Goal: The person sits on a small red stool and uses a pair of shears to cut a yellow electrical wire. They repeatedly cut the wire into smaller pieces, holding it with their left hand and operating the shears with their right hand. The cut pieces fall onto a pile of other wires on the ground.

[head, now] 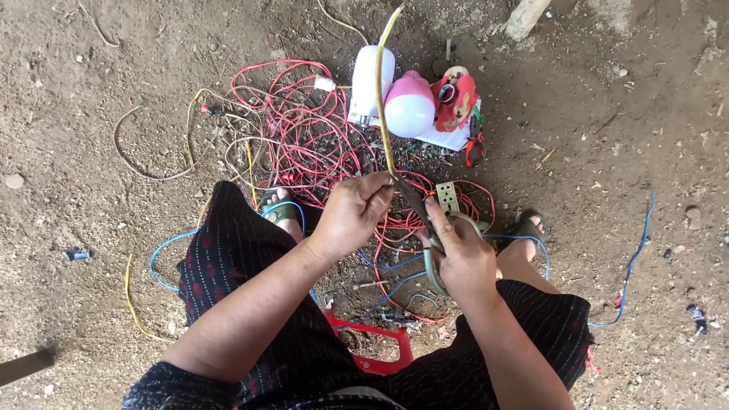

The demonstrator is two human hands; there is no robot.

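My left hand (353,212) pinches a stiff yellow wire (380,91) that rises from my fingers toward the top of the view. My right hand (459,254) grips the grey-green handles of a pair of scissors (416,203), whose dark blades meet the yellow wire right at my left fingertips. Both hands hover above a tangle of red wires (311,137) on the dirt ground, between my knees in dark patterned cloth.
A white bulb-like lamp (370,83), a pink-and-white bulb (410,106) and a red round part (456,99) lie beyond the wires. A small beige socket block (447,196) sits by my right thumb. Blue wires (634,258), yellow wires (133,304) and a red plastic stool (376,349) surround me.
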